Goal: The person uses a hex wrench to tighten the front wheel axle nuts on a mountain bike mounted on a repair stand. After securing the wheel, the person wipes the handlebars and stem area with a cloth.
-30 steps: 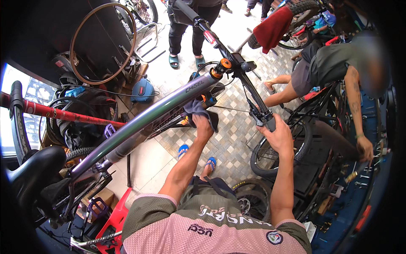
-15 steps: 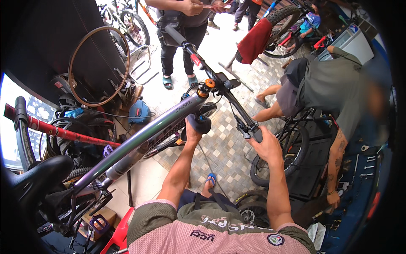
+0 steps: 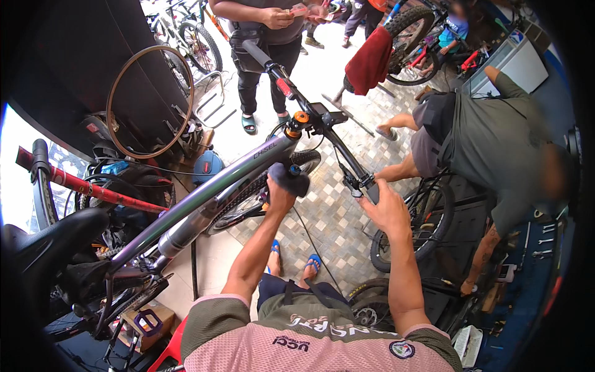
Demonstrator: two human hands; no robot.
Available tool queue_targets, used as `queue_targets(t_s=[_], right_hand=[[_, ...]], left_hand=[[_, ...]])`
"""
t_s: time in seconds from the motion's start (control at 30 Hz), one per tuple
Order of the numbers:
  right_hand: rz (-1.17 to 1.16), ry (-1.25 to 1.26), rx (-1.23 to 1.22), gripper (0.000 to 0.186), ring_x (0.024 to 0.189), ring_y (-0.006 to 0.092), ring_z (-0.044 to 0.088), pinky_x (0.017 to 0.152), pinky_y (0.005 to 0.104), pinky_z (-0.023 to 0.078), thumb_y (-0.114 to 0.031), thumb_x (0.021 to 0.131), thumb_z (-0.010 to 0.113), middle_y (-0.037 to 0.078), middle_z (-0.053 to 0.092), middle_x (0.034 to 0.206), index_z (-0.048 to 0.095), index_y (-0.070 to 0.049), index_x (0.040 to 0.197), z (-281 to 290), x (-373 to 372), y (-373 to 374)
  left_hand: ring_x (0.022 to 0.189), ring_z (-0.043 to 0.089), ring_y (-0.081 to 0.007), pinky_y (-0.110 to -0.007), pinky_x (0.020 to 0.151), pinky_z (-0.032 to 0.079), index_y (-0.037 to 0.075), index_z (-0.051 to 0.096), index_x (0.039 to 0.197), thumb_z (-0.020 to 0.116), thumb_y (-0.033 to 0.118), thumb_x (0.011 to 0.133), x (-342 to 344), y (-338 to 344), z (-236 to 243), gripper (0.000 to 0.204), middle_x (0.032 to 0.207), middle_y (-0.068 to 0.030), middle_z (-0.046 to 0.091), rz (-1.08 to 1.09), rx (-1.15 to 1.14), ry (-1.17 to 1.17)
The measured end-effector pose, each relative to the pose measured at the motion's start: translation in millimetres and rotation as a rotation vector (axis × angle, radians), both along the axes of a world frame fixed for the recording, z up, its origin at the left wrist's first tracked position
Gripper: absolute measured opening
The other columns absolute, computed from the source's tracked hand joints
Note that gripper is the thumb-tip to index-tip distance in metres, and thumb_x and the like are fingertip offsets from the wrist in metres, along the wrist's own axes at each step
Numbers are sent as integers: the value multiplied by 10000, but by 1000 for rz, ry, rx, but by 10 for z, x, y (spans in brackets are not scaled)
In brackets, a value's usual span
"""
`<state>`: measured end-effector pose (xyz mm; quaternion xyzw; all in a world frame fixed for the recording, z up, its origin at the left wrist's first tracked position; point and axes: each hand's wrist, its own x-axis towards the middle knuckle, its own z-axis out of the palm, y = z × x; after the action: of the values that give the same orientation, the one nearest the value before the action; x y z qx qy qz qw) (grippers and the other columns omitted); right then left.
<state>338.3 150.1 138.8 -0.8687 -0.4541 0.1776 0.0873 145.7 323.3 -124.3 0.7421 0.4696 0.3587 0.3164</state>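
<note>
A bicycle with a glossy purple-green frame (image 3: 214, 181) stretches diagonally before me, its handlebar (image 3: 341, 149) turned toward me on the right. My right hand (image 3: 389, 208) is closed around the black handlebar grip (image 3: 372, 193), just behind the brake lever. Below the frame, my left hand (image 3: 279, 193) clutches a dark, soft-looking cloth (image 3: 290, 180). A blue knob (image 3: 294, 168) shows at the cloth's upper edge; whether the cloth touches the fork I cannot tell. An orange headset cap (image 3: 301, 116) tops the steering column. Beside it sits a small black display (image 3: 334, 118).
A person (image 3: 273, 37) stands beyond the handlebar, holding small papers. Another person (image 3: 489, 139) bends over at right near a bicycle wheel (image 3: 414, 226) and blue tool board (image 3: 536, 266). A red cloth (image 3: 370, 61) hangs on another bike. A bare rim (image 3: 111, 102) leans left.
The bending person's arm has shifted lower left. The standing person's hands have moved, showing the papers more clearly. My hands keep nearly the same places, the left slightly lower.
</note>
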Motion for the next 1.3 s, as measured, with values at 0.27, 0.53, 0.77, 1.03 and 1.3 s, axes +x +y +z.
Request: queue_targets(t_s=[0.27,0.53,0.77,1.03,1.3], right_hand=[[2,29,47,599,1161,488,660,962,551,528,-431,905,754,273,691,1282,613,-37,1333,-158,52,61],[-5,27,78,549,1133,480,666,941,546,530,-406,909,751,264,704,1229,630,-38,1299,-146,220,59],[61,-7,88,538,1155,462,666,966,532,533,-387,901,756,239,697,1276,638,-54,1307,-165,266,130],[75,-33,72,548,1136,452,678,953,551,537,-433,906,745,232,703,1251,617,-65,1291,-187,279,144],[18,32,-43,561,1127,462,689,965,549,534,-479,923,731,253,706,1221,615,-69,1288,-59,185,64]], left_hand=[[1305,434,-466,-580,1074,353,111,455,1554,716,223,893,-104,-108,-906,719,1483,-206,486,94,326,340],[1099,597,-334,-439,936,455,93,691,1193,697,233,971,-641,-292,-444,262,1166,-132,689,15,200,311],[1058,705,-388,-509,956,524,13,743,1129,647,138,993,-1018,213,-870,208,1135,-206,750,374,228,3],[1128,664,-440,-523,1040,508,33,691,1241,662,280,1015,-461,1006,-649,336,1171,-233,718,108,335,-9],[1233,618,-410,-496,1143,449,19,615,1341,652,294,1033,-664,1042,-918,414,1310,-216,664,29,308,55]])
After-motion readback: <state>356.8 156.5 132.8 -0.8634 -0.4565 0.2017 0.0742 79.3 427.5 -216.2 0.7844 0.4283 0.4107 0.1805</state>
